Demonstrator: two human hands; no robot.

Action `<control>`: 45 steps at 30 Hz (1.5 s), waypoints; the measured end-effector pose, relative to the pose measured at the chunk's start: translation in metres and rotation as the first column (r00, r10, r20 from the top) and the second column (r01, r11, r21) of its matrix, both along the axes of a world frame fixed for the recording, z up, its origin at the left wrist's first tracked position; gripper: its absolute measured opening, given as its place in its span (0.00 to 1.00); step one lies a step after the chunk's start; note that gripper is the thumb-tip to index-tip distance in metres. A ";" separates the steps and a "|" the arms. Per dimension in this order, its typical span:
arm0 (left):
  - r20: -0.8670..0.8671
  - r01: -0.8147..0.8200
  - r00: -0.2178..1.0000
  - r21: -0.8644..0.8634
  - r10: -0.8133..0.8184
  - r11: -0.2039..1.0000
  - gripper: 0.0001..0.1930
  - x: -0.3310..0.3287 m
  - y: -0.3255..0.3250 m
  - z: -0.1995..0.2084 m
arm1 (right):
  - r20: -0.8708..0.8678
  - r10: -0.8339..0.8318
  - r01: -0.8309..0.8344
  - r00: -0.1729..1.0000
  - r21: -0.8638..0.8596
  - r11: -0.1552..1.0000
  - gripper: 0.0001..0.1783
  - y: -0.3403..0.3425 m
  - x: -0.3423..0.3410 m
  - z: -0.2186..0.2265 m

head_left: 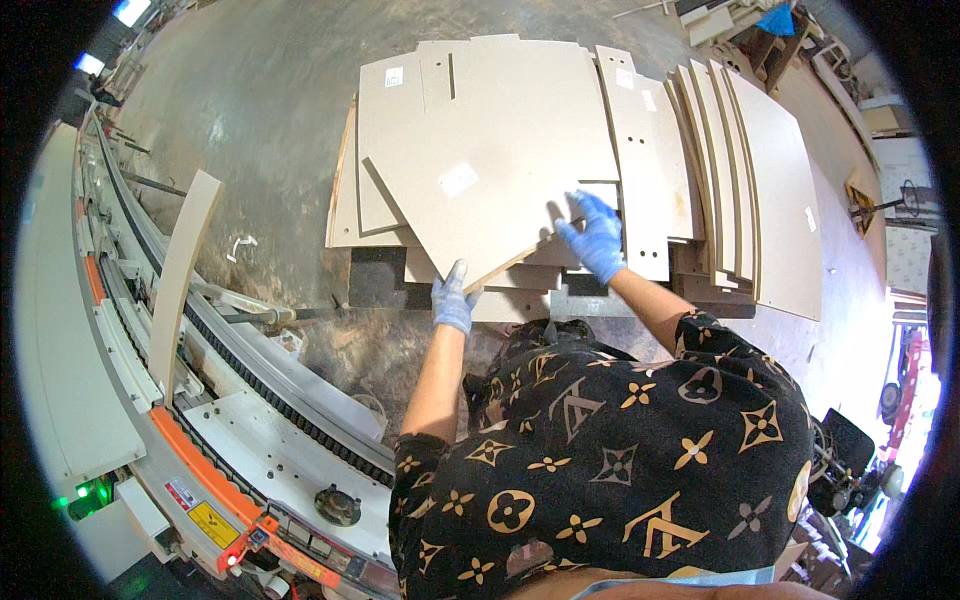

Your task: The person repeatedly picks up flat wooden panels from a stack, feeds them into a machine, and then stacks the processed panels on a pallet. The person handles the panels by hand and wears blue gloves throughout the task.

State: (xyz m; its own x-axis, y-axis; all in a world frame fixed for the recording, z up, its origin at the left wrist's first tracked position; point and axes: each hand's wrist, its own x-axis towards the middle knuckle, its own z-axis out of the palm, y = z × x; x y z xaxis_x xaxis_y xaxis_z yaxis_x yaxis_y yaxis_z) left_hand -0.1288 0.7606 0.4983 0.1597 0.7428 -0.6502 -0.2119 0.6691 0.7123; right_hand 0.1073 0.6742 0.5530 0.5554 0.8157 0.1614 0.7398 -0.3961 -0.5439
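Note:
A beige flat board [510, 200] with a small white label lies at an angle on top of a stack of similar boards. My left hand [453, 302], in a blue glove, grips its near corner, with fingers on top and the rest of the grip hidden under the edge. At the board's near right edge is my right hand [597, 240], also blue-gloved. Its fingers are spread and cast a shadow on the board; whether the fingertips touch it I cannot tell. A narrow board with drilled holes [640, 190] lies just right of that hand.
Several boards [780, 190] overlap in a fanned row at the right. A long machine with an orange rail [195, 455] runs down the left side, with a narrow strip of board [185, 280] standing across it. Concrete floor [270, 110] lies beyond the stack.

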 end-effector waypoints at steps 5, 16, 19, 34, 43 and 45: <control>-0.130 0.054 0.991 0.253 -0.022 0.966 0.28 -0.072 -0.038 0.016 | -0.448 0.049 -0.123 0.893 -0.138 0.983 0.40 0.034 0.021 -0.002; 0.020 -0.542 0.819 0.354 0.573 0.762 0.26 -0.288 -0.263 0.085 | -0.948 0.299 -0.851 -0.107 0.244 0.466 0.32 0.039 -0.235 -0.013; 0.061 -0.683 0.680 0.415 0.731 0.601 0.29 -0.320 -0.337 0.066 | -0.958 0.252 -0.968 -0.139 0.185 0.167 0.35 0.024 -0.296 -0.016; 0.534 -0.984 0.020 0.161 0.845 -0.079 0.28 -0.322 -0.354 -0.001 | -0.992 0.124 -0.990 -0.039 0.055 0.127 0.24 -0.068 -0.457 -0.029; 0.414 -0.998 0.034 0.060 0.910 0.010 0.36 -0.349 -0.314 -0.041 | -0.992 0.118 -0.998 0.032 -0.025 0.060 0.24 -0.093 -0.524 -0.051; 0.403 -0.999 0.042 0.025 0.914 0.035 0.34 -0.356 -0.317 -0.046 | -0.989 0.148 -0.999 -0.010 0.003 -0.049 0.24 -0.080 -0.521 -0.057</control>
State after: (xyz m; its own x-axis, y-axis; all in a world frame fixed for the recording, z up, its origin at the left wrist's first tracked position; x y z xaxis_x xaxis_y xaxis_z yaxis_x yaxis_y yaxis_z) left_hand -0.4852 0.4433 0.4518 -0.7410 0.4346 -0.5119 -0.6712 -0.4579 0.5830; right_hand -0.4136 0.5943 0.4961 -0.8281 0.2018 -0.5229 0.4139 -0.4090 -0.8133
